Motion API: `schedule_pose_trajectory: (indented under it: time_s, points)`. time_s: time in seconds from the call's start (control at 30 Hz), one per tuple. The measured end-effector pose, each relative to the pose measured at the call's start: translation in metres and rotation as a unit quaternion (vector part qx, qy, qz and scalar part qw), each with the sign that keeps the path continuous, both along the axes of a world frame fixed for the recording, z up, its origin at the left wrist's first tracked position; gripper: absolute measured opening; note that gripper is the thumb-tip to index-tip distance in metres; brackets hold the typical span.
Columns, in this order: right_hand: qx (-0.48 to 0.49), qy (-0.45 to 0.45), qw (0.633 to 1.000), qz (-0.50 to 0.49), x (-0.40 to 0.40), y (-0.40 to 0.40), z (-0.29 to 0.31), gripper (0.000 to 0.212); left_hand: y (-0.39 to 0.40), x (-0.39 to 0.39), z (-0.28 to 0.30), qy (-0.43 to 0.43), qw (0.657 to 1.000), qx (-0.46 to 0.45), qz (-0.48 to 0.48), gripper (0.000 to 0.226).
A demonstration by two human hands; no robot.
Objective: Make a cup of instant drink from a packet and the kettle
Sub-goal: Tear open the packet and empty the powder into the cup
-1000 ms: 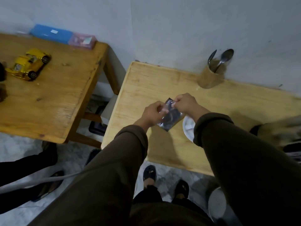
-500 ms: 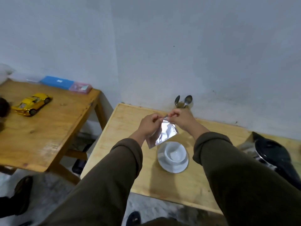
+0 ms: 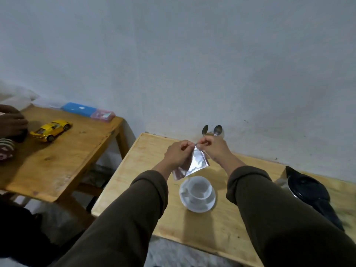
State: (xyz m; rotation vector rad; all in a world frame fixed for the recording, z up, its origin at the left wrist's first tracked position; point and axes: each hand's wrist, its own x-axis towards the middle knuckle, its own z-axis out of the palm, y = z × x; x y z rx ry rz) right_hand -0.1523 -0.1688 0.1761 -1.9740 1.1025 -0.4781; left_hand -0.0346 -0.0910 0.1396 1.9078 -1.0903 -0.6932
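A silver foil packet (image 3: 194,164) hangs in the air above the light wooden table (image 3: 212,224). My left hand (image 3: 178,154) and my right hand (image 3: 213,149) both pinch its top edge, fingertips almost touching. Right under the packet stands a white cup (image 3: 198,187) on a white saucer (image 3: 187,202); the cup looks empty. A kettle with a black lid (image 3: 308,186) stands at the table's right side. Two metal spoons (image 3: 212,130) stick up behind my right hand by the wall; their holder is hidden.
A second, darker wooden table (image 3: 63,157) stands to the left with a yellow toy car (image 3: 51,129), a blue box (image 3: 78,108) and a pink box (image 3: 103,115). Another person's hand (image 3: 11,123) rests at its left edge. A gap separates the tables.
My view has tilted up, bringing the wall, cup and kettle into sight. Both hands lifted the packet higher above the cup and still hold its top edge.
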Motion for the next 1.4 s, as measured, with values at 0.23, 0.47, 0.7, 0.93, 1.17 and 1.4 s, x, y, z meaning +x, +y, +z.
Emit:
schedule_pose_trajectory:
  time_s: [0.23, 0.47, 0.7, 0.93, 1.17, 1.4]
  points:
    - [0.035, -0.03, 0.999, -0.023, -0.007, -0.002, -0.002, 0.015, -0.006, -0.01, 0.0, 0.035, 0.999, -0.02, 0.0, 0.029]
    - [0.024, -0.027, 0.999, -0.024, -0.014, -0.007, 0.008, 0.005, -0.012, -0.013, 0.003, 0.058, 0.998, -0.038, -0.01, 0.031]
    - [-0.015, 0.003, 1.0, -0.015, -0.008, -0.008, 0.011, 0.011, -0.02, -0.012, 0.006, 0.096, 0.995, -0.022, -0.001, 0.031]
    - [-0.075, 0.019, 0.996, 0.032, 0.001, -0.004, 0.012, 0.017, -0.022, -0.009, 0.012, 0.145, 0.989, -0.005, 0.032, 0.021]
    - [-0.02, 0.017, 0.997, 0.073, -0.003, 0.002, 0.016, 0.017, -0.022, 0.007, 0.009, 0.133, 0.983, -0.016, 0.128, 0.029]
    - [0.037, 0.019, 0.994, 0.101, -0.019, 0.005, 0.018, 0.017, -0.019, 0.02, 0.007, 0.147, 0.968, -0.024, 0.203, 0.034]
